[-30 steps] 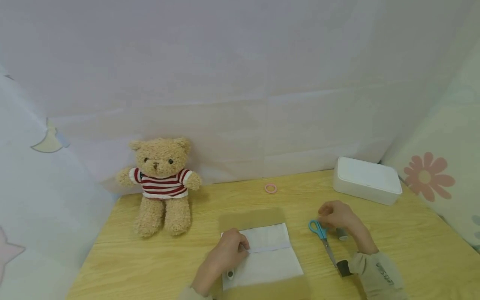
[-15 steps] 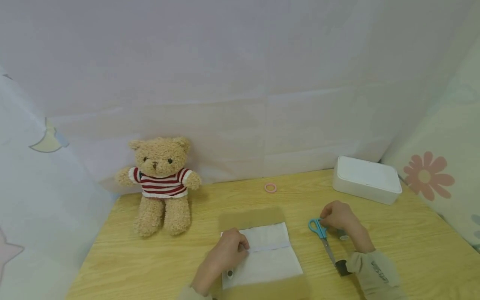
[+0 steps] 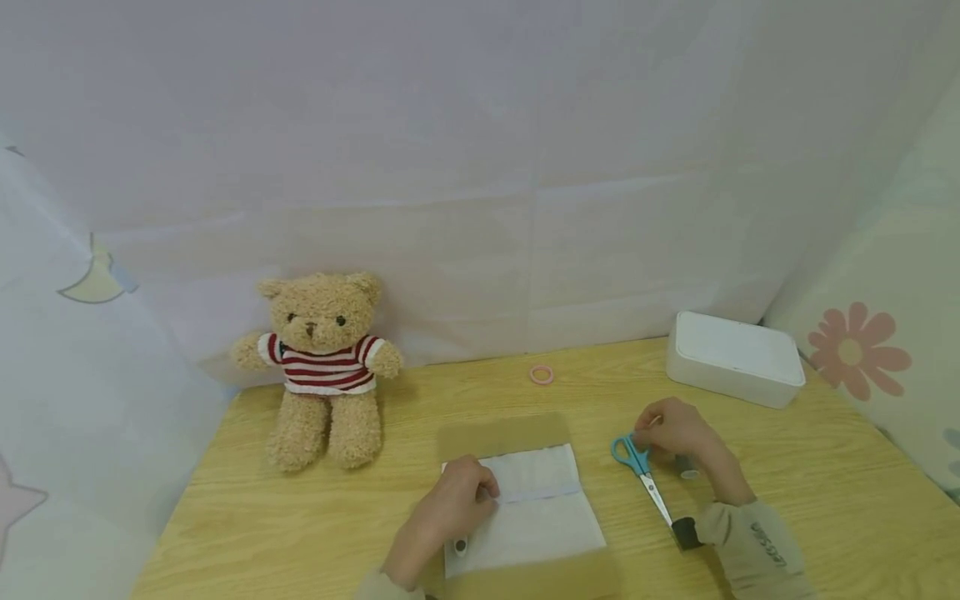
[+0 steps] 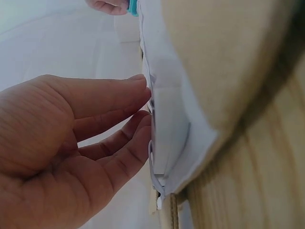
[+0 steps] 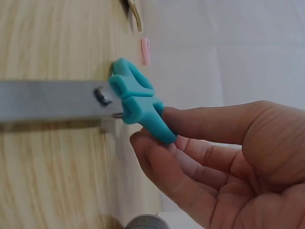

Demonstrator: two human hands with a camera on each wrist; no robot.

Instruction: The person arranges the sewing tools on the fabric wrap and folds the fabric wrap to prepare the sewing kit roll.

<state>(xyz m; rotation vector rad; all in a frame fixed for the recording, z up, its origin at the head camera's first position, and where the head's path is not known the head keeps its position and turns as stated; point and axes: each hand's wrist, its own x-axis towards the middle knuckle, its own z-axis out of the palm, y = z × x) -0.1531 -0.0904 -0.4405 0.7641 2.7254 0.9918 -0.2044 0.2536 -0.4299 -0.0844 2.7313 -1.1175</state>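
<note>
1 yellow wood-grain tabletop point(image 3: 225, 533) bears a tan plush bear point(image 3: 327, 371) in red-and-white stripes and a closed white rectangular box point(image 3: 735, 358), contents hidden. The left hand point(image 3: 456, 504) touches a white rectangular sheet point(image 3: 543, 529); whether it pinches, I cannot tell. Right of that sheet, the right hand point(image 3: 681, 431) pinches blue-handled metal scissors point(image 3: 648, 483).

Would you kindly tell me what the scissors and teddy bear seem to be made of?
Scissors: the teal handles look like smooth molded plastic; the blades, grey with a dull sheen, probably metal.
Teddy bear: curly matte pile suggests plush fabric; its striped shirt may be knitted.
</note>
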